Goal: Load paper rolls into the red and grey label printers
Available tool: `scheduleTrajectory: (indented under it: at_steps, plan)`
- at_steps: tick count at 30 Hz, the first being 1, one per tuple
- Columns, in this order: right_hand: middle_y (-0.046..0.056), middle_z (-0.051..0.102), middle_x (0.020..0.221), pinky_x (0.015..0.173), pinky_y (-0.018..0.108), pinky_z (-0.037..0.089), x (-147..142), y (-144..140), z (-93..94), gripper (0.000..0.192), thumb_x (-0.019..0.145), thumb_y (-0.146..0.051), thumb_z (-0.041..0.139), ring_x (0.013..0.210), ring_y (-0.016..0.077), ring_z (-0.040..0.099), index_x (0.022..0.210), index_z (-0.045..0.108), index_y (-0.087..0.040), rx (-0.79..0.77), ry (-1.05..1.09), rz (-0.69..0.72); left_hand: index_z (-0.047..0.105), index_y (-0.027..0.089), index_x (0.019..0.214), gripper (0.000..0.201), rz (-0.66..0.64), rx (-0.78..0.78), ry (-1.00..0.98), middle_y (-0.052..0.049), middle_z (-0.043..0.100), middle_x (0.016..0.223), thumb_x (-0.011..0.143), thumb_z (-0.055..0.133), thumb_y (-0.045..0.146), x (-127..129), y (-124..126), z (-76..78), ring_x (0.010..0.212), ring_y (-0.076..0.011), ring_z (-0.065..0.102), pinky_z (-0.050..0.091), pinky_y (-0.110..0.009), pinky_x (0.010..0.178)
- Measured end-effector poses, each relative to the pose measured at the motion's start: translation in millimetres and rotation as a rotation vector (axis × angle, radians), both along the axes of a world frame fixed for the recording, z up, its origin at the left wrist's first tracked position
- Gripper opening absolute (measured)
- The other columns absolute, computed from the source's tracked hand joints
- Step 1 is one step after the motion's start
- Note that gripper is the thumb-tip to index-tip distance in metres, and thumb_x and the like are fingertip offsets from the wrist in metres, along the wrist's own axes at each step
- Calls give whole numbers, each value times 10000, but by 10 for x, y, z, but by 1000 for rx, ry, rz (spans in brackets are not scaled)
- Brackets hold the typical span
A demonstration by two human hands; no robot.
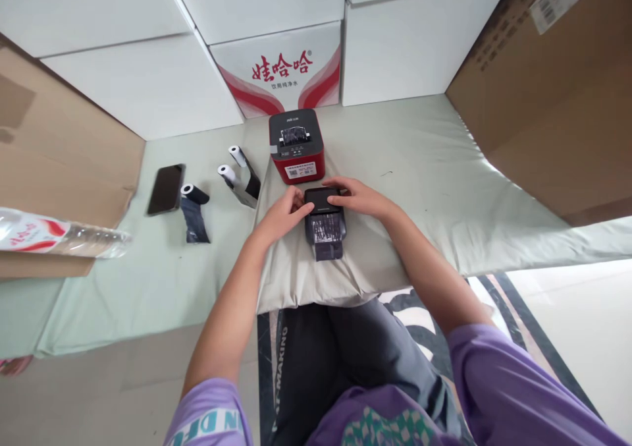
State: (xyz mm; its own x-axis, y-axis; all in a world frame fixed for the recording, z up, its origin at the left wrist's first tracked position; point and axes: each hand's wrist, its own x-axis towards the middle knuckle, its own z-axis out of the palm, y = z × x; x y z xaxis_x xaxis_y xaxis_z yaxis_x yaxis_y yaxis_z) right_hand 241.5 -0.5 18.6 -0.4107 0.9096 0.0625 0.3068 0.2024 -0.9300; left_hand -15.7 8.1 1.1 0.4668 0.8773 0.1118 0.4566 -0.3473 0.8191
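The purple sleeves (494,380) frame both hands: left hand (282,214) and right hand (359,199) grip the small black printer (324,219); pressing hard could tear its protruding strip (328,250).

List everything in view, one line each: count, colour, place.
small printer: 1, black, on the pale cloth under both hands, dark strip sticking out of its near end
larger printer: 1, red with black top, just behind the small one
rolls: 3, white cores with dark tape, left of the red printer
phone: 1, black, left of the rolls
cloth: 1, pale green, covering the surface
bottle pack: 1, clear plastic, far left
white cartons: several, stacked at the back, one with red print
brown cartons: 2, at the left and right
hands: left hand and right hand, resting on the small printer
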Motion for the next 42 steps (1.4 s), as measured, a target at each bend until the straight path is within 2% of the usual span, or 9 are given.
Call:
scheduleTrajectory:
  at_steps: [7, 13, 19, 22, 25, 29, 35, 38, 42]
  plan:
    - [94, 654, 1454, 1097, 535, 529, 87, 13, 26, 524, 902, -390, 694, 1301, 306, 631, 1403, 617, -260, 10, -22, 136, 550, 254, 1322, 563, -100, -48, -83, -9, 609, 763, 915, 655, 628, -2, 66, -126, 673, -218, 645, 527, -343, 620]
    - [110, 645, 1435, 1120, 547, 511, 45, 0, 20, 596, 889, -386, 695, 1310, 313, 613, 1451, 564, -233, 0, -38, 157, 596, 227, 1328, 592, -56, -105, -124, -20, 602, 793, 871, 722, 582, 43, 3, -60, 709, -211, 626, 519, -335, 655]
    - [173, 585, 1465, 1150, 566, 482, 78, -199, -108, 654, 930, -413, 609, 1313, 328, 598, 1523, 469, -177, -10, -51, -186, 625, 199, 1267, 449, 104, -91, -159, -10, 603, 726, 965, 605, 532, 44, -74, -94, 667, -184, 595, 476, -299, 632]
    - [150, 582, 1469, 1183, 598, 441, 89, -494, -145, 625, 920, -262, 515, 1358, 337, 567, 1542, 451, -229, 105, -144, -192, 625, 210, 1175, 349, 201, -95, -175, 6, 596, 661, 1023, 486, 492, 29, -44, -112, 602, -172, 565, 452, -294, 605]
    - [134, 471, 1596, 1232, 621, 382, -22, -855, -186, 876, 827, -181, 576, 1485, 362, 445, 1641, 267, -276, 214, -216, -129, 618, 218, 1121, 303, 232, -83, -145, 14, 589, 634, 1022, 494, 476, 31, -23, -106, 586, -177, 564, 442, -301, 608]
    - [186, 362, 1662, 1221, 679, 365, -322, -1145, -249, 1103, 757, -261, 722, 1532, 435, 349, 1673, 109, -229, 297, -265, -265, 620, 216, 1107, 280, 213, -44, -89, 8, 583, 627, 1019, 517, 461, 48, -45, -76, 635, -201, 606, 454, -319, 659]
    - [230, 553, 1491, 1081, 628, 499, -662, -1106, -189, 885, 892, -472, 671, 1331, 422, 578, 1623, 264, -183, 223, -201, -603, 623, 208, 1126, 239, 183, -44, -95, 9, 593, 653, 1010, 503, 380, 51, -75, -53, 648, -192, 601, 448, -313, 671]
    - [272, 598, 1403, 1044, 632, 506, -869, -1065, -133, 1034, 830, -579, 733, 1279, 447, 596, 1617, 256, -108, 207, -300, -741, 627, 206, 1133, 266, 176, -56, -97, 10, 597, 668, 1005, 493, 397, 55, -80, -52, 645, -190, 590, 435, -307, 653]
    - [292, 604, 1354, 1040, 647, 486, -1093, -1053, -134, 1116, 732, -486, 804, 1244, 461, 588, 1605, 251, -64, 233, -447, -840, 633, 211, 1126, 256, 171, -80, -119, -1, 604, 687, 991, 513, 392, 58, -81, -52, 655, -197, 601, 442, -307, 650]
